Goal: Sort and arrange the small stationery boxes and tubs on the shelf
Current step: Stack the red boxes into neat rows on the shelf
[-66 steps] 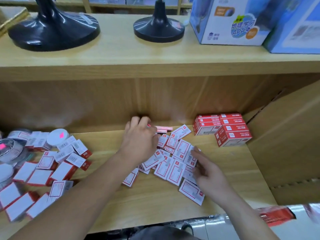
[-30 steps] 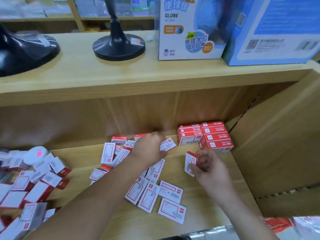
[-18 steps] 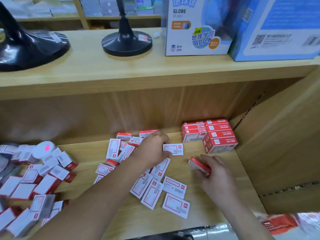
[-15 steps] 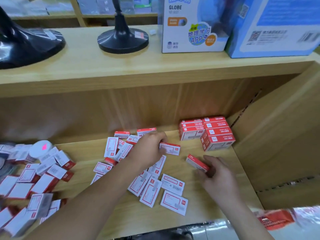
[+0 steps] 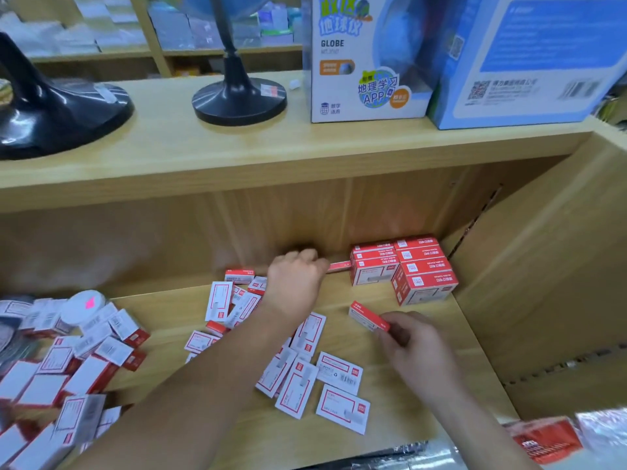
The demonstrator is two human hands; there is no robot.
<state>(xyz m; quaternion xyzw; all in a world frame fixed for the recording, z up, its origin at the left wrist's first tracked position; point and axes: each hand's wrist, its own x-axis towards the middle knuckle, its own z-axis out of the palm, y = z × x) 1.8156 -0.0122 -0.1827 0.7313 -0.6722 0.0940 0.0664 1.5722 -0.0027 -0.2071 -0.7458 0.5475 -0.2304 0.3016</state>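
While a small red box is being pinched at its near end by the right hand, just short of the stacked red boxes in the shelf's back right corner, another slim box is being pressed toward that stack by the closed left hand. Each box is judged light and stiff, best taken by its long edges. Roughly fifteen loose boxes are lying mid-shelf; the stack's exact count cannot be told.

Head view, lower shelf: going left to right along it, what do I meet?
Jumbled pile of boxes with a white round tub → loose scatter of flat boxes → left hand at the back → right hand holding a red box → stacked red boxes.
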